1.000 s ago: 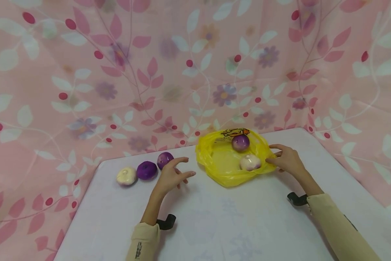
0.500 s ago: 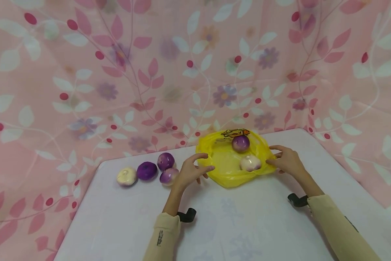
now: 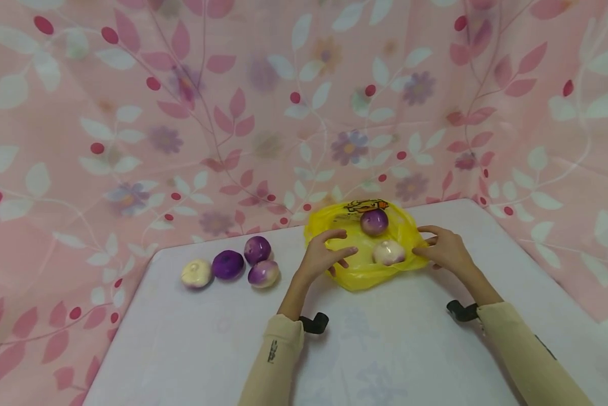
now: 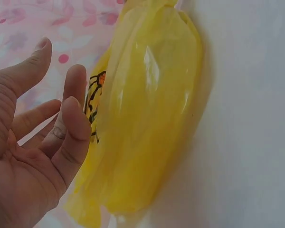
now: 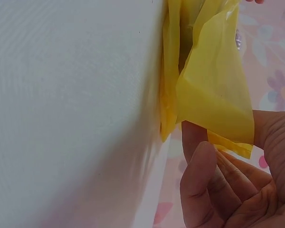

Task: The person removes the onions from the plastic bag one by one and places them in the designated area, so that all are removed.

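The yellow bag point(image 3: 362, 280) is set on the tabletop point(image 3: 385, 349) between the left hand point(image 3: 320, 259) and the right hand point(image 3: 448, 252), widest from side to side. Its right edge is pinched by the right hand; nothing is held by the left, loosely spread over the left edge.

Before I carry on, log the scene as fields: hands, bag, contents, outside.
Left hand: holds nothing, at left side of yellow plastic bag
Right hand: grips bag's right edge
Bag: mouth open, on white table
Inside: glossy purple round vegetable, whitish round vegetable
Outside: cream round vegetable, dark-purple squat vegetable, purple round vegetable, purple-and-white vegetable
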Demonstrator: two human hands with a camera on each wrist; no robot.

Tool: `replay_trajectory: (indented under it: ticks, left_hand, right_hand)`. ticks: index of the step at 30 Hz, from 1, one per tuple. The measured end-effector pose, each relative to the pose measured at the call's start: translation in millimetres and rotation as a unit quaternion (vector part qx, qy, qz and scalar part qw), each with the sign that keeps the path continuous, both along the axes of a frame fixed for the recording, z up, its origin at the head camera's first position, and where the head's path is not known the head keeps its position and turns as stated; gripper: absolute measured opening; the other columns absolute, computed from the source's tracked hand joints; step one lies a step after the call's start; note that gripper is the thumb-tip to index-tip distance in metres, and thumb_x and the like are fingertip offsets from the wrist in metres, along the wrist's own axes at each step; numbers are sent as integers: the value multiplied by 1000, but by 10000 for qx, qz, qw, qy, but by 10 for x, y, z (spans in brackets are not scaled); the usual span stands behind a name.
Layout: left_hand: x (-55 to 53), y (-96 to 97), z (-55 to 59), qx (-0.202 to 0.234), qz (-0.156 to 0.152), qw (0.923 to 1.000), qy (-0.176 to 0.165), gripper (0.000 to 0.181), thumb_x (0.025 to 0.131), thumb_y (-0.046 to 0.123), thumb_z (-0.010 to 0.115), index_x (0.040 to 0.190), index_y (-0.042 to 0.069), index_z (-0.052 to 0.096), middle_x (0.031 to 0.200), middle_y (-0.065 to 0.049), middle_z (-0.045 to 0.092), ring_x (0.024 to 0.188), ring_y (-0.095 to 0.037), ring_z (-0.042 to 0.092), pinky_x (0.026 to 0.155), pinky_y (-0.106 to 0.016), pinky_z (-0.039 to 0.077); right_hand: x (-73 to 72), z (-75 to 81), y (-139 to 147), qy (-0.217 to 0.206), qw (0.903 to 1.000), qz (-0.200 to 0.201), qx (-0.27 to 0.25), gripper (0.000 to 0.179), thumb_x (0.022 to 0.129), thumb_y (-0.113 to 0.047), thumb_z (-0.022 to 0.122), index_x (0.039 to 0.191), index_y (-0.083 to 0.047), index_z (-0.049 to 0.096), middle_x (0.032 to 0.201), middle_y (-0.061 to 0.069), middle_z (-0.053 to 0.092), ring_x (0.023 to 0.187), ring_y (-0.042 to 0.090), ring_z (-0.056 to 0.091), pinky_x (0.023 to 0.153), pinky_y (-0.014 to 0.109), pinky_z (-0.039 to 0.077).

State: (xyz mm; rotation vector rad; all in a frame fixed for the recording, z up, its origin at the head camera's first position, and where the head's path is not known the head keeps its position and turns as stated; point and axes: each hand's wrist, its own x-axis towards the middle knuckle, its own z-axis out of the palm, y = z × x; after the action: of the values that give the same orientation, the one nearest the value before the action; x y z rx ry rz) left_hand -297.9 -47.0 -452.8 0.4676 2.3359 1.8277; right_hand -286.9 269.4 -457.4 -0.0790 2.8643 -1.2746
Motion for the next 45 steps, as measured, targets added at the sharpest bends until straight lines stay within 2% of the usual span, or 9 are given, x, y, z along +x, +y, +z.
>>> replay_trajectory:
  ticks: [8, 13, 16, 18, 21, 25, 29, 33, 45]
  left_hand:
    - [-2, 283, -16, 277, -136, 9993, -198, 54, 72, 42, 78, 119, 22, 58, 114, 6, 59, 62, -24, 68, 42, -37, 51]
    - [-9, 451, -33, 284, -153, 9992, -250, 60, 73, 42, 77, 123, 15, 56, 119, -7, 58, 62, -23, 68, 43, -37, 52]
    - [-6, 534, -44, 268, -53, 9991, -331, 63, 74, 40, 77, 125, 11, 53, 115, -13, 59, 62, -25, 67, 42, -36, 52]
    - [-9, 584, -62, 258, 35, 9990, -368, 65, 74, 38, 78, 127, 10, 52, 113, -13, 59, 62, -25, 67, 42, -35, 51]
    - [3, 658, -86, 207, 213, 9984, -477, 62, 73, 36, 79, 124, 13, 52, 96, -10, 66, 61, -25, 67, 40, -34, 51]
    - [38, 740, -97, 16, 448, 9965, -711, 67, 71, 38, 80, 126, 13, 52, 78, -5, 67, 59, -23, 67, 39, -31, 49]
    - [53, 800, -113, -233, 608, 9941, -869, 75, 70, 41, 80, 130, 8, 48, 76, -2, 67, 57, -20, 66, 41, -31, 50]
    - [65, 843, -138, -392, 739, 9916, -988, 80, 68, 43, 80, 132, 9, 46, 70, -2, 66, 56, -19, 65, 43, -31, 51]
    - [57, 919, -221, -809, 514, 9903, -1008, 80, 68, 40, 81, 132, 9, 45, 74, -6, 65, 50, -21, 63, 41, -34, 51]
  right_hand:
    - [6, 19, -12, -90, 10000, 23, -14, 66, 80, -28, 72, 135, -4, 43, 109, 27, 61, 69, 23, 66, 49, 34, 54]
    - [0, 14, -13, -97, 9999, 50, -5, 67, 80, -28, 72, 135, -3, 43, 110, 28, 61, 71, 23, 65, 50, 34, 54]
    - [-7, 4, -9, -100, 9999, 43, 18, 67, 80, -29, 72, 135, -4, 43, 110, 28, 60, 69, 22, 65, 50, 33, 54]
    - [-7, 6, -7, -107, 9999, 37, 12, 66, 80, -28, 72, 135, -4, 43, 110, 28, 60, 68, 22, 65, 49, 33, 54]
    - [-11, -3, 1, -103, 9999, 30, 1, 66, 80, -28, 73, 135, -4, 43, 110, 28, 60, 65, 22, 65, 49, 33, 54]
    - [-21, -22, 11, -109, 9999, 24, 9, 66, 80, -28, 73, 135, -4, 43, 110, 29, 60, 62, 21, 65, 49, 33, 54]
    - [-24, -32, 8, -101, 9999, 7, 22, 67, 80, -28, 73, 135, -4, 44, 110, 28, 60, 63, 21, 65, 49, 33, 54]
    - [-21, -37, 2, -100, 9999, 14, 20, 67, 80, -29, 73, 135, -5, 44, 110, 27, 61, 64, 20, 65, 49, 33, 54]
    - [-18, -28, -9, -69, 10000, 21, 67, 67, 79, -28, 74, 134, -4, 44, 109, 27, 61, 61, 20, 65, 48, 33, 53]
